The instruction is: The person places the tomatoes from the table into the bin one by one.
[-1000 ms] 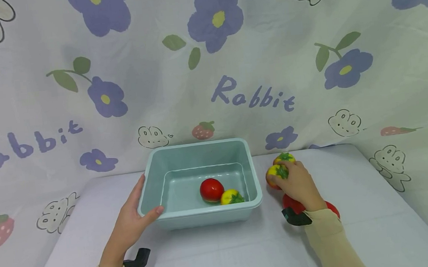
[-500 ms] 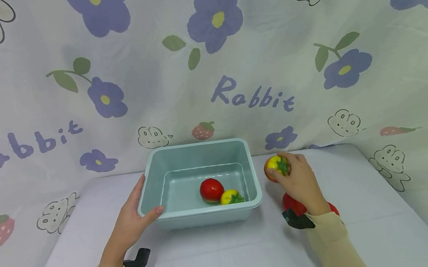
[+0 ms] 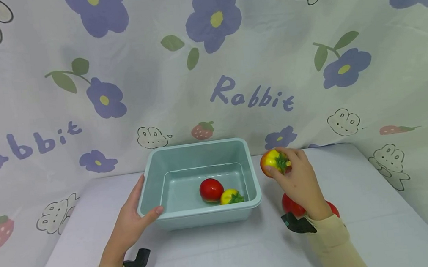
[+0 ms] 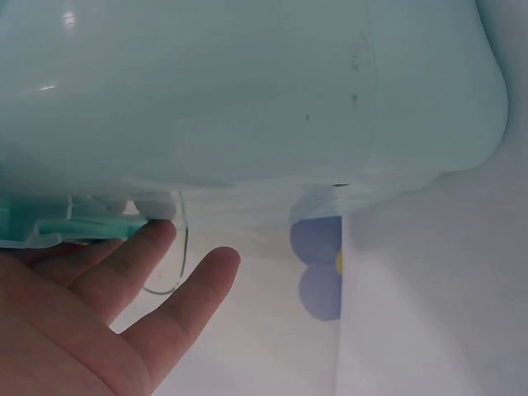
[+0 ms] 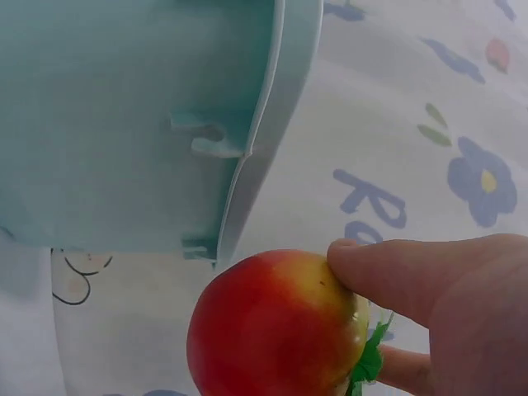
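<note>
The right hand (image 3: 301,181) pinches a red-yellow fruit (image 3: 269,163) just right of the bin (image 3: 206,219); the left hand (image 3: 130,220) holds its left rim.

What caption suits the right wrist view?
The right hand holds a red and yellow fruit beside a pale blue tub.

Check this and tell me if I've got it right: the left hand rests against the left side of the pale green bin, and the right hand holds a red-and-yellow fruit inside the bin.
One thing is wrong: the right hand holds the red-and-yellow fruit outside the pale green bin, to its right, as the head view shows. The left hand does rest against the bin's left side.
</note>
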The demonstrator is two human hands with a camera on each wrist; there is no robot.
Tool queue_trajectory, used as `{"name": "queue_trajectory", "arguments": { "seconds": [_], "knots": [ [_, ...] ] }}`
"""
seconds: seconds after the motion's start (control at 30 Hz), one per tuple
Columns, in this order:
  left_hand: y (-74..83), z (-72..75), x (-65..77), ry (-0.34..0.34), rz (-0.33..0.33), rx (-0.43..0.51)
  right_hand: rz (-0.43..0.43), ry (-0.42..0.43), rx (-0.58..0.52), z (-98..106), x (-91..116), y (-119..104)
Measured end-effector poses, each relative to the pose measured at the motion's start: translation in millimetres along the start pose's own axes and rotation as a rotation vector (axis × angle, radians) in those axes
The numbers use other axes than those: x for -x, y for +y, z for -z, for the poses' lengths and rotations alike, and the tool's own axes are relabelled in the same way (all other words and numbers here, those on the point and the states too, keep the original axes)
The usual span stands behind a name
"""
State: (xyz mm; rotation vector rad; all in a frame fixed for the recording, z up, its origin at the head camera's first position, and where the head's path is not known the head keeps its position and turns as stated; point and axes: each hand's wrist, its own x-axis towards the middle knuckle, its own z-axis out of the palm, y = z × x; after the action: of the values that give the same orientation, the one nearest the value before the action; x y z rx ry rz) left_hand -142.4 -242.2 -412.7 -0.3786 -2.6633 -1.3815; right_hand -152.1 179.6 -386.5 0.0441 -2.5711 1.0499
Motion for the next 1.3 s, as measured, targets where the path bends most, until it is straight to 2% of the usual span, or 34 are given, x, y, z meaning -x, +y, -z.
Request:
{"name": "queue_trajectory", "arguments": {
  "seconds": [0.37,0.73,0.97,1.3],
  "knots": [
    [-0.6,-0.5,0.3,0.002,-0.008,0.000,0.131,0.097,-0.048,1.0,3.8,-5.2],
    [-0.8,0.1,-0.5,0.000,-0.010,0.005,0.187,0.097,-0.117,-6.4,9.2,-15.5],
    [-0.5,-0.1,-0.5,0.000,-0.016,0.012,0.240,0.126,-0.173,-14.2,11.3,-19.7],
    [-0.6,0.1,-0.5,-0.001,-0.011,0.018,0.391,0.189,-0.196,-30.9,15.0,-25.7]
  ]
}}
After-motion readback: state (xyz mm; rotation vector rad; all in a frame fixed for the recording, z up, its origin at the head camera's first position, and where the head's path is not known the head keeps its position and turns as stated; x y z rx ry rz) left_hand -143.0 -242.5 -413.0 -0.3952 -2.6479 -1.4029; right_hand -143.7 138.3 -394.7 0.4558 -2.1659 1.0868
